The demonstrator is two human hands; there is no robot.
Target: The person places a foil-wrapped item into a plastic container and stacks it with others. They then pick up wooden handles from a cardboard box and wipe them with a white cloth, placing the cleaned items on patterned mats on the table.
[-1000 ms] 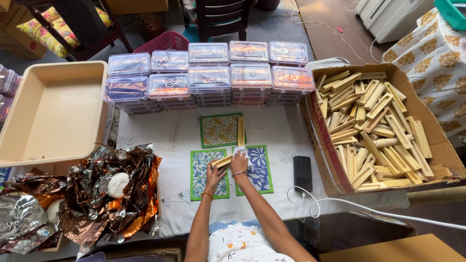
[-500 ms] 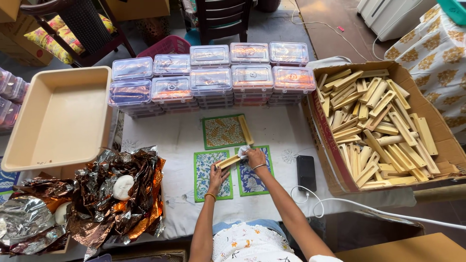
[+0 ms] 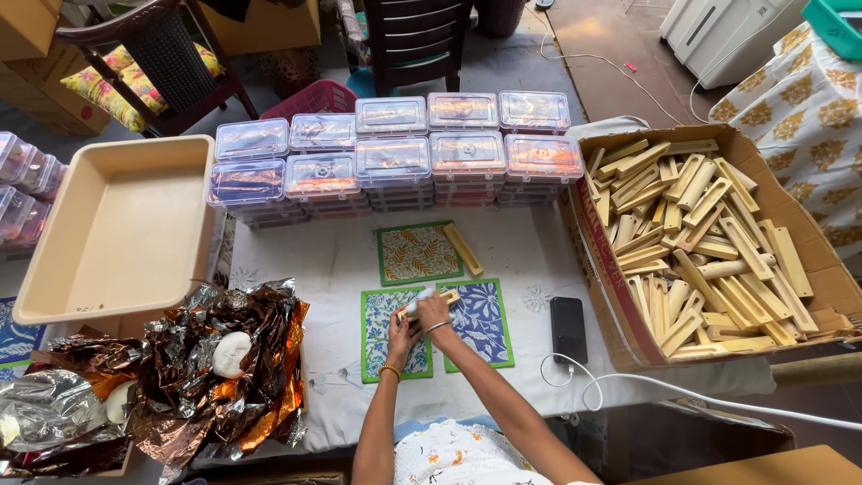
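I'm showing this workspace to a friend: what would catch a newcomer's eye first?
Probably the cardboard box at right, heaped with pale wooden sticks, and the stacked clear plastic boxes along the back. In the middle, the left hand and right hand hold a wooden stick over patterned cloth squares; crumpled foil lies at left.

Clear lidded plastic boxes [image 3: 392, 153] stacked behind the cloth; brown cardboard carton [image 3: 620, 296] at right; dark phone screen [image 3: 567, 329].
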